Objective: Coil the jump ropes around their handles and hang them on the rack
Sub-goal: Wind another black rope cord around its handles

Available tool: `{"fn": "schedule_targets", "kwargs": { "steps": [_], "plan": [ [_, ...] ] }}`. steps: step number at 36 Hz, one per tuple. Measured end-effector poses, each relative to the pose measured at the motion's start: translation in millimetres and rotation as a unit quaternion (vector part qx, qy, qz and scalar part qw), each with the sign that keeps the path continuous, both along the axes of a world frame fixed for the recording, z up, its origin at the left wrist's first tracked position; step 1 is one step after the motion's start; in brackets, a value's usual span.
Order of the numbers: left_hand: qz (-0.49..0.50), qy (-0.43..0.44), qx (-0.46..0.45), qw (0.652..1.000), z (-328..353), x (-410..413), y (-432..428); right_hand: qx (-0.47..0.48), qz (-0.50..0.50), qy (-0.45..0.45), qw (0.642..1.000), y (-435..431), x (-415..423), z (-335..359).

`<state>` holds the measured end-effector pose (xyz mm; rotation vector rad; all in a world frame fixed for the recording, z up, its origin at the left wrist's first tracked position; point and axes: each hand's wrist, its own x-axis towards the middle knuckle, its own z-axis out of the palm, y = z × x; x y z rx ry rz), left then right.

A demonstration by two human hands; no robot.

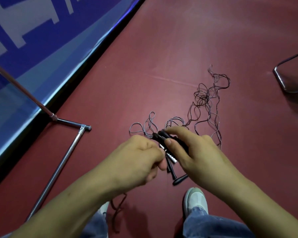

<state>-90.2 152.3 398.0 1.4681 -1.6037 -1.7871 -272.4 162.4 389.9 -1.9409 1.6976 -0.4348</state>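
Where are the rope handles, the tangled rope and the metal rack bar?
rope handles [169,157]: head view, silver ribbed part of one handle.
tangled rope [202,96]: head view, dense loops on the floor.
metal rack bar [58,169]: head view, middle of the tube.

We've got the black handles [162,135] bunched together, held up mid-frame; one w/ a silver band, another hanging lower. Thin dark cords [206,100] trail off behind in a loose tangle, still uncoiled. Chrome tube rack [65,153] stands well left, nothing on it.
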Motion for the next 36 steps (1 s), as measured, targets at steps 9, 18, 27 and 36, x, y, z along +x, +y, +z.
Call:
{"fn": "schedule_targets", "kwargs": {
  "steps": [9, 18, 27, 36],
  "plan": [
    [0.025, 0.002, 0.033, 0.999, 12.1, 17.4, -13.0, 0.01, 0.086, 0.042, 0.995, 16.3, 10.6, 3.5],
    [-0.032, -0.037, 0.026, 0.998, 12.2, 17.6, -13.6, -0.031, 0.06, 0.101, 0.993, 18.1, 19.8, -10.5],
    [-0.14, -0.099, -0.191, 0.967, 16.1, 37.0, -23.5, 0.048, 0.109, 0.014, 0.993, 23.0, 23.6, -11.1],
    [-0.147, -0.012, -0.146, 0.978, 14.3, 41.8, -29.9, 0.114, 0.194, -0.106, 0.969, 22.0, 17.7, 2.7]
  ]
}}
